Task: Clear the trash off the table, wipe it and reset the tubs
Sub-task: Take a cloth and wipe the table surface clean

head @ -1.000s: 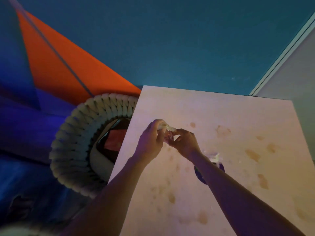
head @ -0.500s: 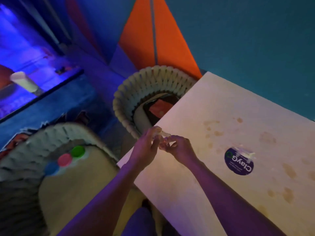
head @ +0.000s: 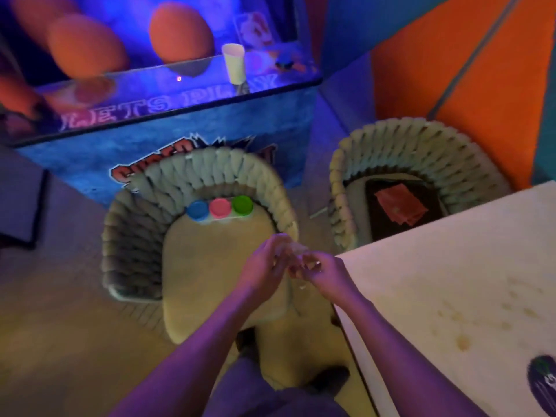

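Left chair (head: pixel 144 251): we see three tubs (head: pixel 220 208) on its seat.
Right chair (head: pixel 346 188): behind the counter (head: pixel 451 266).
Sticker (head: pixel 543 383): on the counter's near right.

A children's play centre or arcade: a glowing game cabinet (head: pixel 168 115) lettered "LETS PLAY" at upper left, orange-and-teal walls (head: pixel 493 94) at upper right, woven chairs (head: pixel 135 236) mid-frame.

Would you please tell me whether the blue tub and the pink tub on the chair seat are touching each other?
Touching. The head view shows the blue tub and pink tub side by side on the chair, their lids meeting with no gap visible between them.
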Motion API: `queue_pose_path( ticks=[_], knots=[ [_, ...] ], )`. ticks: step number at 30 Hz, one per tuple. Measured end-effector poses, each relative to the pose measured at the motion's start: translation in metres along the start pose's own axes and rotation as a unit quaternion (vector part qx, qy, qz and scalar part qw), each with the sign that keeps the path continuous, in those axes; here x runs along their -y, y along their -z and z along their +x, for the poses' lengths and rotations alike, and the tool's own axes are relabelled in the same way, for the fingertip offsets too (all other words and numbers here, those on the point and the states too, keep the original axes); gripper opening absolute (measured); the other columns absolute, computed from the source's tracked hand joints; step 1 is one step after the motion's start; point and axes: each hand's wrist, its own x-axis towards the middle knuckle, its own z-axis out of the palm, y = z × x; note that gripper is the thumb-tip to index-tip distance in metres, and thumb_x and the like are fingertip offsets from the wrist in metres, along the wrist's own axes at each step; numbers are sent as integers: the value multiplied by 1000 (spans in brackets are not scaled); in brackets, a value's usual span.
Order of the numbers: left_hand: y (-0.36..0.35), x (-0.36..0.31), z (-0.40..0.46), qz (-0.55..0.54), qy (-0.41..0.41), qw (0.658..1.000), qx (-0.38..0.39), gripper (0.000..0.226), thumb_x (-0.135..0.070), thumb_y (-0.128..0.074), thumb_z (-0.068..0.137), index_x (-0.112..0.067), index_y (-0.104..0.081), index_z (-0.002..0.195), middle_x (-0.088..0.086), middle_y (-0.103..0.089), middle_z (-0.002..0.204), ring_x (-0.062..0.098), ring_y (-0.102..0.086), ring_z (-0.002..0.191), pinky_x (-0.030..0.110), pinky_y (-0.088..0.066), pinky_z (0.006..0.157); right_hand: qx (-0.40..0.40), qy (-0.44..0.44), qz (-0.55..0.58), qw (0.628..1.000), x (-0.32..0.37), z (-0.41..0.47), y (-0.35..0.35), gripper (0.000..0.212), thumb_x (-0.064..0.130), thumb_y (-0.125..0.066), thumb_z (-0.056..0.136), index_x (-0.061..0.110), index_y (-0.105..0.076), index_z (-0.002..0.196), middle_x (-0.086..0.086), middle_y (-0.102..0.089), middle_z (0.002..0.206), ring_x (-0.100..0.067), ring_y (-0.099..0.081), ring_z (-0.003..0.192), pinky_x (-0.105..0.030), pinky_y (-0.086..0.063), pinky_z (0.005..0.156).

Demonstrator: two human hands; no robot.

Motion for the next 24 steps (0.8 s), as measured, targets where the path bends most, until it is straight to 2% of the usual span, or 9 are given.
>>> queue_pose_path(
  ticks=[3,6,8,11,15,20,24],
  knots=[
    [35,40,-3,-17,28,999,0,24,-43,-51,96,-37,-50,120,-7,-71,105,9,-69,91,37,-54,86,41,-10,-11,999,25,24,-43,33,42,-82,75,24,-74,103,7,-75,99,-12,-71,85,-35,-56,78],
    [65,74,-7,-22,55,998,-9,24,-45,-52,97,-36,-52,119,-8,-70,105,6,-68,89,33,-54,83,66,-16,-17,998,47,46,-84,21,29,-85,77,26,-73,94,7,-74,94,0,-62,70,-29,-52,74],
    [83,95,-10,-26,78,996,-20,21,-47,-55,97,-37,-54,116,-10,-67,108,3,-64,89,29,-52,82,76,-18,-21,997,57,61,-111,17,35,-82,79,29,-72,91,10,-71,87,9,-56,61,-23,-49,67],
    [104,127,-14,-30,107,993,-24,20,-48,-56,96,-41,-54,115,-12,-65,111,4,-63,94,28,-51,84,98,-24,-35,994,67,80,-147,22,41,-81,79,26,-75,93,8,-73,88,9,-55,61,-21,-46,65],
    [117,164,-12,-21,152,988,-25,27,-40,-59,98,-29,-59,123,-8,-65,120,11,-63,102,31,-51,88,116,-32,-60,991,70,103,-185,14,40,-79,82,34,-66,82,11,-70,85,8,-58,62,-16,-46,62],
    [121,196,3,-29,181,983,-31,30,-40,-58,99,-24,-61,124,-4,-65,123,14,-64,107,37,-54,91,130,-42,-84,987,67,134,-217,14,37,-77,84,28,-74,94,7,-75,93,-7,-69,71,-27,-54,70],
    [120,229,26,-12,203,979,-28,34,-40,-54,100,-23,-58,128,0,-63,128,22,-65,109,41,-53,93,131,-51,-80,987,58,172,-243,15,37,-77,83,25,-73,92,5,-74,94,-15,-71,74,-36,-57,75]
  ],
)
